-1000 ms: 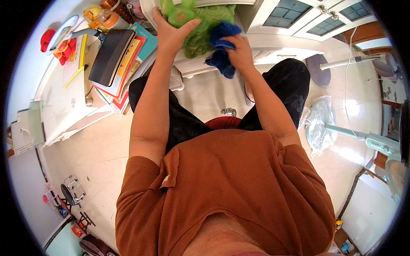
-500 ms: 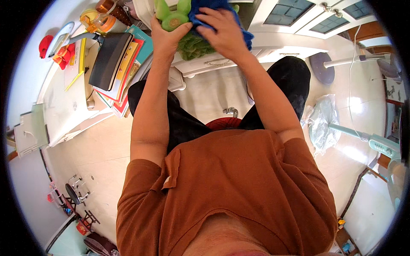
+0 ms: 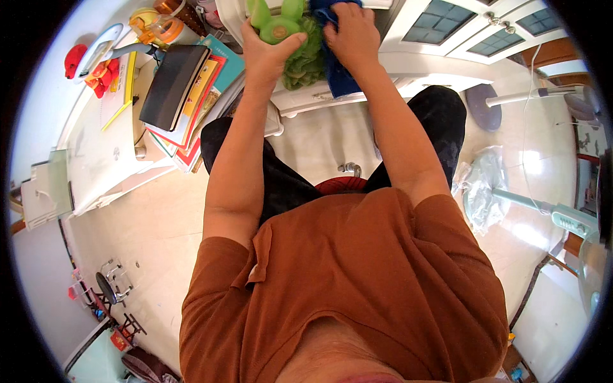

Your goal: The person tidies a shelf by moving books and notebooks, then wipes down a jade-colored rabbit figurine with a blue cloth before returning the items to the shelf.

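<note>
At the top of the head view, my left hand [image 3: 265, 56] is closed around a green ornament [image 3: 279, 32]. It has a smooth pale green part with upright prongs and a darker, ruffled, leaf-like part beside it. My thumb lies across the front of the smooth part. My right hand [image 3: 352, 35] is closed on a blue cloth [image 3: 341, 82], bunched at the ornament's right side and hanging down over the drawer front. Whether the cloth touches the ornament is hard to make out. The ornament's far side and base are hidden.
On the left stands a white desk [image 3: 89, 163] bearing a black folder [image 3: 172, 86], stacked books [image 3: 223, 64] and an orange-lidded bottle [image 3: 169, 29]. White cabinet doors [image 3: 434, 29] rise at the upper right. A plastic bag [image 3: 488, 185] and a fan pole [image 3: 520, 199] are at right.
The blue cloth has moved right with my right hand, uncovering more of the ornament's ruffled part. My left hand and the ornament sit slightly further right in view.
</note>
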`<state>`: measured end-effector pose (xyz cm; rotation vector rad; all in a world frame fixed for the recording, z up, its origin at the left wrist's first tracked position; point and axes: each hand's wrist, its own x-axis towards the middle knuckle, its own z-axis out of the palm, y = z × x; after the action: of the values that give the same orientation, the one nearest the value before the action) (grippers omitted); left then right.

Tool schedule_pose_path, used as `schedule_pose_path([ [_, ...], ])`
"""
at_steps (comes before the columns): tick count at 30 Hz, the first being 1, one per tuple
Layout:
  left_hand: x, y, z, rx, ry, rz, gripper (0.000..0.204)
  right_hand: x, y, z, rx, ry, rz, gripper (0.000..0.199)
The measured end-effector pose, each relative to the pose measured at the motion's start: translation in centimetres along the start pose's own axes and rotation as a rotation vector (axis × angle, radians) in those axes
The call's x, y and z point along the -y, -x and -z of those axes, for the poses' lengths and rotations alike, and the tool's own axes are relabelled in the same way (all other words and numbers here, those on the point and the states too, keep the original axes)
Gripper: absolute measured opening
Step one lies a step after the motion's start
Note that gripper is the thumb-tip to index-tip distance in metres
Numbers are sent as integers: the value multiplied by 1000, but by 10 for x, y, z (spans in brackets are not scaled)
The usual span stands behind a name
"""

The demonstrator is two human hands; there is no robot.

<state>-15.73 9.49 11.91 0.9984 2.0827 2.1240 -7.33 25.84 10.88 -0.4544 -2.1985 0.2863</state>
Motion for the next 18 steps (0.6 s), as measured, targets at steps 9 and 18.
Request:
schedule_pose_path([
  [9, 10, -1, -2, -36, -55, 8, 93, -63, 52, 36, -147, -393, -571, 29],
  [18, 4, -3, 0, -4, 14, -7, 90, 34, 43, 5, -52, -316, 121, 44],
])
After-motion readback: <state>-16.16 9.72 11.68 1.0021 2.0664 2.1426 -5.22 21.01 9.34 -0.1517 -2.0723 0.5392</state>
